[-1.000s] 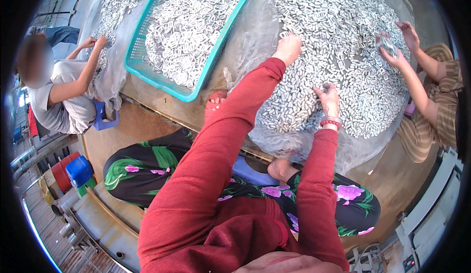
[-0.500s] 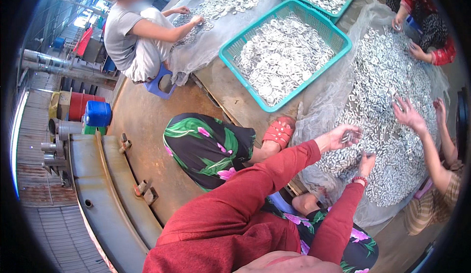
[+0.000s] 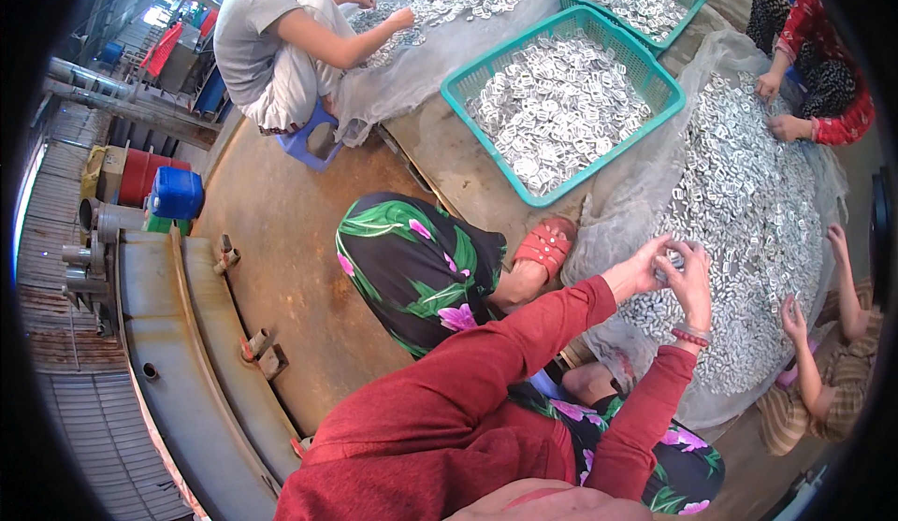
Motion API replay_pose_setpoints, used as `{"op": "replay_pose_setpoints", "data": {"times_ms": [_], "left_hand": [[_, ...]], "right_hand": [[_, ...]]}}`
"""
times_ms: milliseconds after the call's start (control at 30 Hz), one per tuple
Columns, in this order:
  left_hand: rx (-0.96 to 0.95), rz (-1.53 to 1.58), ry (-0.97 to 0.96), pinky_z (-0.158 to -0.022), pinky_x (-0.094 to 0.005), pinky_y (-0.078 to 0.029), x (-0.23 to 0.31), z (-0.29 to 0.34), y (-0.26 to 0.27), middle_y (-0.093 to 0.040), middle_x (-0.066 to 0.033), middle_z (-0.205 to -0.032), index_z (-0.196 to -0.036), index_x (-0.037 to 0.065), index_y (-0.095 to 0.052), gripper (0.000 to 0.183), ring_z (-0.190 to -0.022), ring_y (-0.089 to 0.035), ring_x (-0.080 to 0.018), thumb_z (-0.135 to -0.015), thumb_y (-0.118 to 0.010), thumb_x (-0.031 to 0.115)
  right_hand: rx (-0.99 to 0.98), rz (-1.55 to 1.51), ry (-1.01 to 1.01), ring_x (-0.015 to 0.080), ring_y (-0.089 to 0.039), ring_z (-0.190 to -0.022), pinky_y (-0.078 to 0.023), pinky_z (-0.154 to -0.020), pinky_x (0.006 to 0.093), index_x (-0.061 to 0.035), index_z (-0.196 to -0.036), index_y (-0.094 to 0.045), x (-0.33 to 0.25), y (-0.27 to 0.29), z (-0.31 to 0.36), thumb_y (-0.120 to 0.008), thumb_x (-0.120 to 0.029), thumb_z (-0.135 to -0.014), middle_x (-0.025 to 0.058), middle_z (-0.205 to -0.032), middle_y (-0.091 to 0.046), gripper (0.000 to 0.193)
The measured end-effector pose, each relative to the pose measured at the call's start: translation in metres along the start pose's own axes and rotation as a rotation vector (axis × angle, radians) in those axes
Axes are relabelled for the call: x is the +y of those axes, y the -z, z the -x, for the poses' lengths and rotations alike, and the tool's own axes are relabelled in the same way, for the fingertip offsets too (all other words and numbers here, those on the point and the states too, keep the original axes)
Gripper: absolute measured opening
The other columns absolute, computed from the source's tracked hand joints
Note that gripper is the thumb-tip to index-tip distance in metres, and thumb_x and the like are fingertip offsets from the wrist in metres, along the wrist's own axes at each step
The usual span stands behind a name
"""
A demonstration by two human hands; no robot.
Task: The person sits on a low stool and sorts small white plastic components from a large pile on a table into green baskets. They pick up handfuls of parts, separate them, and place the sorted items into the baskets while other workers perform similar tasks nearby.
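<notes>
My left hand [image 3: 644, 267] is curled above the near-left part of a large pile of small silvery metal buckle-like pieces [image 3: 739, 203]. A little silver shows between its fingers, so it holds some of these pieces. My right hand [image 3: 690, 282], with a red bead bracelet [image 3: 689, 337] at its wrist, meets the left one at the fingertips. Its fingers are bent into a pinch, and what they grip is too small to make out. Under the pile lies a translucent plastic sheet [image 3: 599, 245].
Two green plastic baskets [image 3: 447, 91] of similar pieces stand beyond my hands. Across the pile a person in red sleeves [image 3: 818, 128] works; another in striped clothing [image 3: 832, 399] sits at the right. A third person [image 3: 253, 44] sits on a blue stool [image 3: 313, 147] at far left.
My right hand has risen from the pile to meet my left at the fingertips. The striped-clothed person's hands have drawn back from the pile. The view has shifted slightly.
</notes>
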State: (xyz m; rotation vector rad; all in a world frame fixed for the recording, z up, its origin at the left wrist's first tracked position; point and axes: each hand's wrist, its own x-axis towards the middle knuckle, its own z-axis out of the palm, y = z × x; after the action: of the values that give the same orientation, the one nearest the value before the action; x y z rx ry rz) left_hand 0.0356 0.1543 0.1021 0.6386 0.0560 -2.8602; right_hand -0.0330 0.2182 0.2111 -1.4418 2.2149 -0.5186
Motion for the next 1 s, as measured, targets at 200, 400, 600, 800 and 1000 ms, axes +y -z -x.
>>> {"op": "replay_pose_setpoints", "data": {"times_ms": [200, 400, 600, 800, 1000], "left_hand": [[-0.366, 0.31, -0.325, -0.071, -0.041, -0.052, 0.129, 0.031, -0.037, -0.057, -0.0159, -0.102, -0.11, 0.0, -0.047, 0.039, -0.092, -0.057, -0.0347, -0.091, -0.04, 0.033], [-0.016, 0.599, -0.519, -0.096, -0.0552, -0.036, 0.127, 0.065, -0.033, -0.042, -0.0221, -0.122, -0.128, 0.005, -0.034, 0.057, -0.115, -0.039, -0.0426, -0.091, -0.032, 0.05], [-0.231, -0.007, -0.023, -0.091, -0.0498, -0.042, 0.02, -0.03, -0.033, -0.041, -0.0212, -0.124, -0.127, 0.007, -0.039, 0.053, -0.115, -0.041, -0.0353, -0.091, -0.043, 0.044], [0.279, -1.271, -0.29, -0.105, -0.0521, -0.018, 0.009, -0.134, -0.021, -0.017, -0.0225, -0.14, -0.139, 0.006, -0.021, 0.061, -0.13, -0.016, -0.0387, -0.091, -0.045, 0.036], [0.514, -1.98, -1.019, -0.106, -0.0492, -0.015, 0.054, -0.217, 0.033, -0.015, -0.026, -0.139, -0.137, 0.004, -0.023, 0.055, -0.128, -0.013, -0.0473, -0.091, -0.043, 0.028]], "right_hand": [[0.195, 0.077, 0.379, 0.0291, -0.048, -0.109, -0.035, -0.095, 0.036, -0.0036, -0.114, -0.053, 0.026, 0.105, -0.036, -0.061, -0.013, -0.08, 0.0151, -0.113, -0.053, 0.036], [-0.015, -0.14, 0.0, 0.0172, -0.053, -0.098, -0.043, -0.076, 0.0257, -0.006, -0.119, -0.052, 0.056, 0.202, -0.024, -0.054, -0.021, -0.087, 0.0103, -0.111, -0.055, 0.035], [-0.133, -0.214, -0.319, 0.0204, -0.053, -0.097, -0.048, -0.057, 0.025, -0.0187, -0.136, -0.034, 0.135, 0.184, -0.001, -0.057, -0.032, -0.084, 0.0177, -0.12, -0.048, 0.058], [-0.118, -0.636, -0.505, 0.0309, -0.052, -0.095, -0.055, -0.048, 0.0363, -0.0239, -0.142, -0.01, 0.203, 0.131, -0.039, -0.068, -0.023, -0.074, 0.0255, -0.123, -0.04, 0.089], [0.191, -0.637, -0.78, 0.0427, -0.04, -0.112, -0.056, -0.055, 0.047, -0.0325, -0.14, -0.009, 0.288, 0.008, -0.072, -0.072, -0.018, -0.071, 0.0264, -0.134, -0.022, 0.095]]}}
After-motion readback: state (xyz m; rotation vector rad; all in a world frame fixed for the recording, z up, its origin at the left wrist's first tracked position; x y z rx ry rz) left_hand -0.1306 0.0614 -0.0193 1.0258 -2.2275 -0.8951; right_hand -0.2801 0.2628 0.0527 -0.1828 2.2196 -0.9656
